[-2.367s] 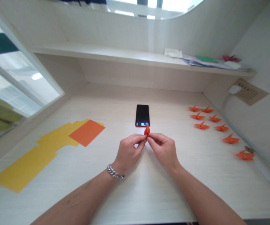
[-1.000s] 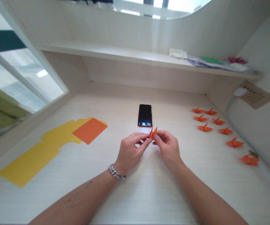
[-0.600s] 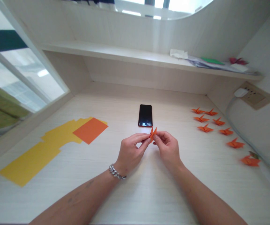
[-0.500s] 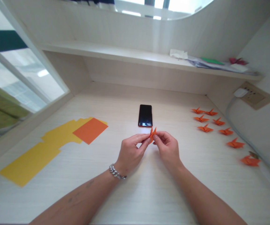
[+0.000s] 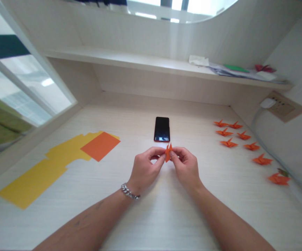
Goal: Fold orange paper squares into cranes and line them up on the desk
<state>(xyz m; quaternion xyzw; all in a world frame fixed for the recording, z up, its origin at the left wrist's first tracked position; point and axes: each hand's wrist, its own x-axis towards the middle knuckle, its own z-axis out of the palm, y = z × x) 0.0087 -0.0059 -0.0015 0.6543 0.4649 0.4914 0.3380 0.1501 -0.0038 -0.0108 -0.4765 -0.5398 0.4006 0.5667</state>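
A small folded orange paper piece [image 5: 168,152] is held upright above the light wooden desk [image 5: 151,209], pinched from both sides. My left hand [image 5: 145,169], with a silver bracelet at the wrist, grips its left side between thumb and fingers. My right hand [image 5: 184,167] pinches its right side. Just behind the hands a black phone [image 5: 162,129] lies flat with a dark screen.
Several finished orange paper figures [image 5: 228,142] lie in two rows at the right, reaching to one near a cable [image 5: 278,178]. An orange sheet [image 5: 100,145] lies on yellow sheets [image 5: 43,170] at the left. A shelf [image 5: 151,64] carries papers. A wall socket [image 5: 283,105] is at the right.
The orange piece has turned in my fingers from a spread two-pointed shape to a narrower upright one. Both hands stay in place.
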